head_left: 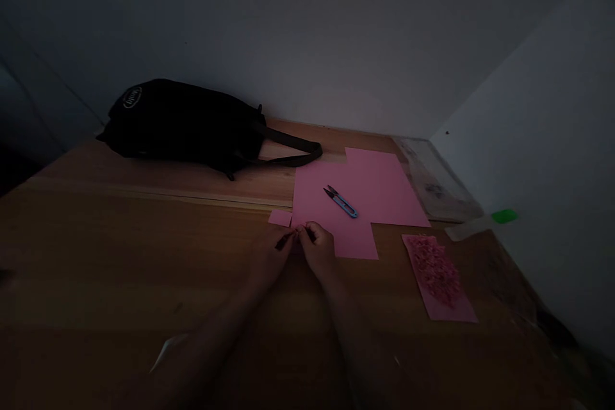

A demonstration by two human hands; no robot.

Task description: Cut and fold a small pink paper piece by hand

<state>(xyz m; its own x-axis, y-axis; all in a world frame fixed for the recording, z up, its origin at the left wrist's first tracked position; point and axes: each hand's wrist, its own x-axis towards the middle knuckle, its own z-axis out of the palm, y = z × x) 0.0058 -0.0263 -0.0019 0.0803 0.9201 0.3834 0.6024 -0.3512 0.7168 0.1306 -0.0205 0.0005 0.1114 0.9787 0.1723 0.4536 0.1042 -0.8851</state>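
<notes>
My left hand (275, 251) and my right hand (319, 250) meet at the fingertips over the near edge of the pink paper sheets (389, 186). Both are closed in a pinch. Whatever lies between the fingers is too small and dim to make out. A small square of pink paper (280, 218) rests just beyond my left hand. Thread snips (341, 201) with a blue handle lie on the larger sheets, past my right hand, blades pointing away to the left.
On the right, a pile of crumpled pink bits (436, 269) sits on a pink paper strip (454, 312). A black bag (187, 122) lies at the back left, its strap reaching toward the sheets. Clear plastic packaging (437, 179) and a green-ended item (504, 216) are near the right wall.
</notes>
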